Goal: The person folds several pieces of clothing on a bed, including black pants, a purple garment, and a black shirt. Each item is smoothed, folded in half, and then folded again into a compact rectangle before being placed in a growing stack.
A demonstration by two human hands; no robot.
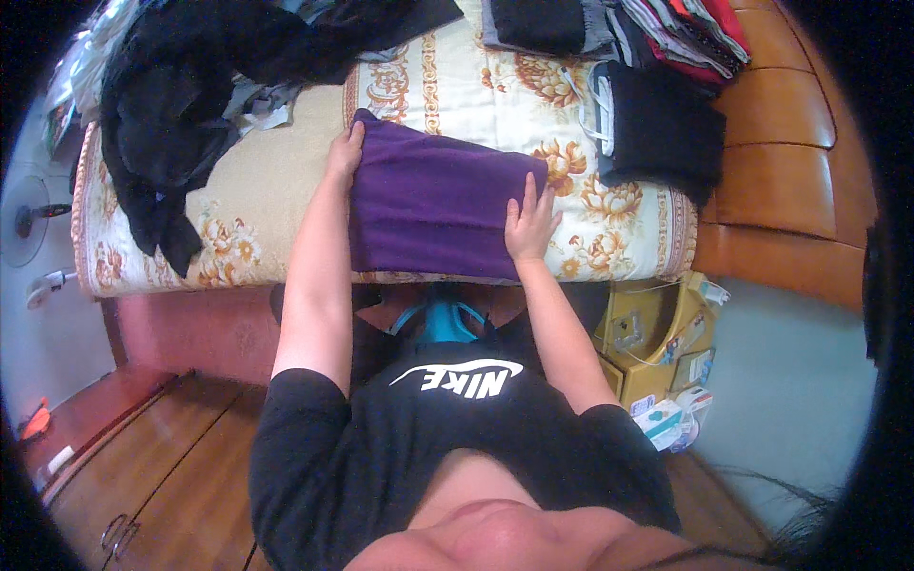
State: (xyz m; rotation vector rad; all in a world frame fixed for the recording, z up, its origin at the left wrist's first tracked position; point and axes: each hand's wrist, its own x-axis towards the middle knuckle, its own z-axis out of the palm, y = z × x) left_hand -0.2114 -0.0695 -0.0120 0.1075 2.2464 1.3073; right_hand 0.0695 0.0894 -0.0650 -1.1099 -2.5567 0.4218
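Note:
A folded purple cloth garment (435, 200) lies before me on a bed with a floral cover (485, 107), reaching to its near edge. At the garment's far left corner, my left hand (345, 151) holds the edge, the thumb on top and the other fingers partly hidden. My right hand (532, 221) rests flat near its right edge, fingers spread, gripping nothing. The cloth between my hands is fairly smooth, with a few shallow creases.
Black clothes (171, 107) are heaped at left. Folded black trousers (657, 128) with a white drawstring lie at right, near a stack of folded clothes (678, 32). Beyond stands a brown padded headboard (775, 178). A yellow bedside cabinet (643, 364) is at lower right.

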